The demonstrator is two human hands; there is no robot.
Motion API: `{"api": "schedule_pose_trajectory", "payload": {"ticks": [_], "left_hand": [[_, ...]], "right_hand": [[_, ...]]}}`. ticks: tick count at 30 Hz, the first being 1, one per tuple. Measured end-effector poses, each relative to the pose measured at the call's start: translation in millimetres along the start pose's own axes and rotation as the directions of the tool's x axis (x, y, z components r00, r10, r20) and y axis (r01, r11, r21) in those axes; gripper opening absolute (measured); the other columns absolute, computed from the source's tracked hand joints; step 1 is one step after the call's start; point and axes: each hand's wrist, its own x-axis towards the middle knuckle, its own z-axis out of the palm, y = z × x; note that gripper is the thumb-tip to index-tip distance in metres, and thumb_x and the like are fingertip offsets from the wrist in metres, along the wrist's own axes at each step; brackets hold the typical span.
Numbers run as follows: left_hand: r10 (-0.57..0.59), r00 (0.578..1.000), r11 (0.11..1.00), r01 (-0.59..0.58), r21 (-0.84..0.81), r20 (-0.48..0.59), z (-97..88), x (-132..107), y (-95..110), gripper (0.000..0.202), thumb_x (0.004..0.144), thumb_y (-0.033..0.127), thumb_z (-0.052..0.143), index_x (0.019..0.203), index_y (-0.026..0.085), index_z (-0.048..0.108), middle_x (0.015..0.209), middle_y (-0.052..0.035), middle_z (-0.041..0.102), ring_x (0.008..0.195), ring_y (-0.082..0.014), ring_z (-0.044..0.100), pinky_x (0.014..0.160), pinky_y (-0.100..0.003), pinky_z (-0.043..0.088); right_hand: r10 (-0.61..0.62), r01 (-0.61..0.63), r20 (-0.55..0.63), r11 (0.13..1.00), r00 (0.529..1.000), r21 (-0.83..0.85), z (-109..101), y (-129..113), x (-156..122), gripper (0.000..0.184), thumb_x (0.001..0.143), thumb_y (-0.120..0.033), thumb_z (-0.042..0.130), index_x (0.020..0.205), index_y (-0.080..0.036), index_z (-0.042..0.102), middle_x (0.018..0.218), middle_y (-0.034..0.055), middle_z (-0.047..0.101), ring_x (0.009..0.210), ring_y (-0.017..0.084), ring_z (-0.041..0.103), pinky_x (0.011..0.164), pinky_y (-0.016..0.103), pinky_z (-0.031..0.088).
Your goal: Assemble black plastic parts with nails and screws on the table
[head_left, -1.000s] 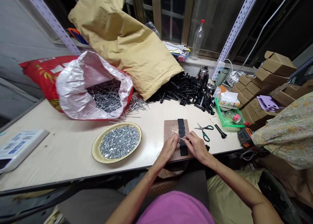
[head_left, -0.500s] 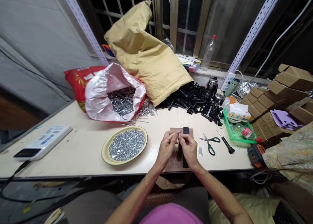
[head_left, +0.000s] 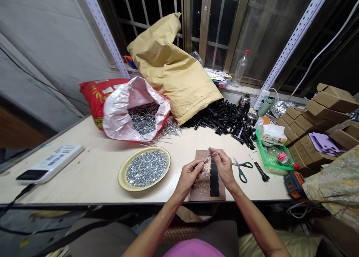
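Note:
My left hand (head_left: 191,172) and my right hand (head_left: 223,164) are raised together over a brown board (head_left: 201,186) near the table's front edge. Both pinch a thin metal pin (head_left: 206,158) between their fingertips. A column of black rectangular pieces (head_left: 214,176) lies on the board, just under my right hand. A yellow plate (head_left: 122,175) full of small silvery metal parts sits to the left of my left hand.
A red-and-silver bag (head_left: 117,115) of metal pins and a tan sack (head_left: 174,70) spilling black plastic parts (head_left: 224,120) lie at the back. Green-handled scissors (head_left: 241,167), a black screwdriver (head_left: 260,169), a green basket (head_left: 269,158) and cardboard boxes (head_left: 322,115) are right. A scale (head_left: 50,163) sits left.
Both hands lifted off the board and now hold the pin up between them. The view swung left and tilted up, uncovering the column of black pieces.

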Motion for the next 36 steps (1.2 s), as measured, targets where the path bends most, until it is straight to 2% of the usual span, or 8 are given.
{"api": "schedule_pose_trajectory", "payload": {"ticks": [4, 12, 19, 24, 30, 32, 34, 36], "left_hand": [[-0.020, 0.999, 0.999, 0.021, -0.034, 0.028, -1.1, -3.1, 0.6, 0.053, 0.064, 0.053, 0.068, 0.098, 0.013, 0.069, 0.054, 0.0056, 0.047, 0.041, -0.0038, 0.032, 0.039, -0.019, 0.023], [0.047, 0.994, 0.998, -0.051, 0.041, 0.097, -9.8, -8.5, 3.7, 0.051, 0.067, 0.052, 0.066, 0.097, 0.010, 0.071, 0.052, 0.0066, 0.039, 0.047, -0.0057, 0.033, 0.043, -0.020, 0.023], [-0.063, 0.969, 0.996, 0.076, -0.042, 0.240, -13.8, -9.1, 11.2, 0.059, 0.063, 0.055, 0.069, 0.100, 0.009, 0.069, 0.047, 0.0100, 0.031, 0.042, -0.0030, 0.020, 0.040, -0.019, 0.011], [-0.250, 0.880, 0.952, 0.300, -0.065, 0.403, -20.4, -9.1, 15.4, 0.067, 0.060, 0.054, 0.072, 0.110, 0.010, 0.065, 0.048, 0.0107, 0.034, 0.038, -0.0007, 0.015, 0.039, -0.019, 0.006], [-0.277, 0.844, 0.930, 0.355, -0.092, 0.459, -24.6, -7.5, 14.0, 0.060, 0.067, 0.045, 0.071, 0.116, 0.012, 0.060, 0.049, 0.0116, 0.032, 0.038, -0.0006, 0.013, 0.039, -0.017, 0.005], [-0.323, 0.810, 0.901, 0.422, -0.103, 0.489, -23.1, -8.6, 13.2, 0.057, 0.069, 0.042, 0.069, 0.118, 0.014, 0.059, 0.049, 0.0117, 0.032, 0.038, -0.0008, 0.011, 0.038, -0.017, 0.005], [-0.309, 0.846, 0.921, 0.381, -0.087, 0.434, -20.4, -11.1, 12.6, 0.056, 0.069, 0.042, 0.068, 0.116, 0.013, 0.061, 0.049, 0.0111, 0.033, 0.039, -0.0016, 0.013, 0.038, -0.018, 0.007], [-0.215, 0.925, 0.972, 0.235, -0.026, 0.314, -17.3, -14.5, 12.5, 0.054, 0.069, 0.044, 0.068, 0.112, 0.011, 0.064, 0.049, 0.0098, 0.033, 0.041, -0.0030, 0.019, 0.039, -0.018, 0.011]], "right_hand": [[-0.035, 0.041, 0.156, 0.998, 0.987, -0.037, -9.2, -10.1, 7.3, 0.032, 0.088, -0.046, 0.051, 0.089, -0.021, 0.071, 0.079, 0.0036, 0.068, 0.079, 0.017, 0.063, 0.078, 0.032, 0.049], [0.087, -0.071, 0.367, 0.996, 0.926, -0.058, -21.4, -17.0, 16.7, 0.028, 0.081, -0.044, 0.061, 0.085, -0.018, 0.072, 0.079, 0.0039, 0.068, 0.074, 0.015, 0.064, 0.067, 0.027, 0.050], [-0.206, 0.279, 0.360, 0.946, 0.910, -0.165, -26.9, -26.7, 16.1, 0.020, 0.088, -0.033, 0.057, 0.082, -0.019, 0.070, 0.077, 0.0042, 0.067, 0.072, 0.013, 0.063, 0.067, 0.025, 0.051], [-0.316, 0.422, 0.431, 0.890, 0.845, -0.173, -31.0, -27.5, 14.8, 0.022, 0.090, -0.034, 0.054, 0.085, -0.018, 0.069, 0.080, 0.0063, 0.067, 0.074, 0.014, 0.063, 0.067, 0.025, 0.051], [-0.084, 0.156, 0.473, 0.981, 0.877, -0.117, -28.9, -24.6, 10.3, 0.028, 0.093, -0.037, 0.046, 0.089, -0.016, 0.063, 0.072, 0.0031, 0.066, 0.056, 0.011, 0.060, 0.053, 0.023, 0.050], [-0.138, 0.228, 0.455, 0.962, 0.879, -0.149, -28.6, -23.5, 8.8, 0.027, 0.094, -0.036, 0.044, 0.091, -0.016, 0.063, 0.075, 0.0044, 0.066, 0.063, 0.012, 0.061, 0.059, 0.025, 0.052], [-0.234, 0.356, 0.454, 0.912, 0.860, -0.205, -29.5, -22.4, 7.9, 0.027, 0.094, -0.035, 0.045, 0.088, -0.018, 0.064, 0.082, 0.0069, 0.065, 0.075, 0.015, 0.062, 0.068, 0.028, 0.052], [-0.237, 0.370, 0.465, 0.903, 0.853, -0.218, -30.6, -21.2, 7.3, 0.027, 0.093, -0.036, 0.047, 0.085, -0.018, 0.065, 0.083, 0.0075, 0.065, 0.078, 0.016, 0.061, 0.069, 0.029, 0.052]]}}
